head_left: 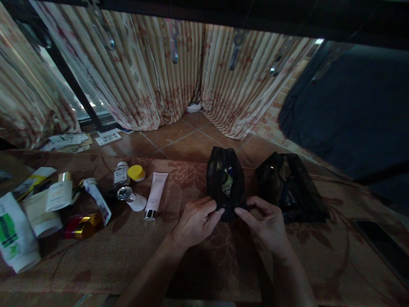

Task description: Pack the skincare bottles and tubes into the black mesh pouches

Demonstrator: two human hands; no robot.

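Observation:
A small black mesh pouch (212, 170) stands on the brown patterned cloth in front of me, its top gaping. Inside it, partly hidden, lie small items, one of them a pale green container (226, 185). My left hand (197, 219) pinches the pouch's near left edge between thumb and fingers. On the near right edge, my right hand (266, 224) does the same. Just right of the pouch sits a second black mesh bag (306, 196) with dark things in it. Left of my hands lies a pale pink tube (156, 192) with a silver cap.
At left are a white pump bottle (137, 202), a yellow-lidded jar (136, 172), a small clear bottle (120, 175), a red and gold bottle (83, 226) and several tubes, including a white and green one (15, 232). A phone (383, 245) lies far right. Striped curtains (153, 76) hang beyond.

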